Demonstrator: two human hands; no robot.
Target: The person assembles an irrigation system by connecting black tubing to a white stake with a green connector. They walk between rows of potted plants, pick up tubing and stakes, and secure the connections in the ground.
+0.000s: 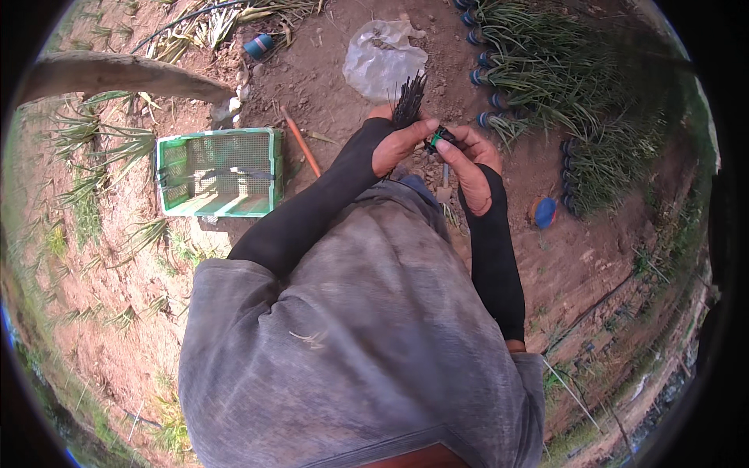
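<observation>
Our left hand (398,144) grips one bundle of dark thin sticks (409,100); our right hand (468,160) pinches one small green-and-black clip (437,139).

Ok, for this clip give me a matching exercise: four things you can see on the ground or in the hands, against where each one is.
Things:
1. green mesh crate
2. clear plastic bag
3. bundle of dark stems
4. orange stick

Places:
A. held in the left hand
B. on the soil beyond both hands, toward the top of the picture
C. on the ground to the person's left
D. lying on the soil between the crate and the left forearm

Pairs: 1-C, 2-B, 3-A, 4-D
</observation>
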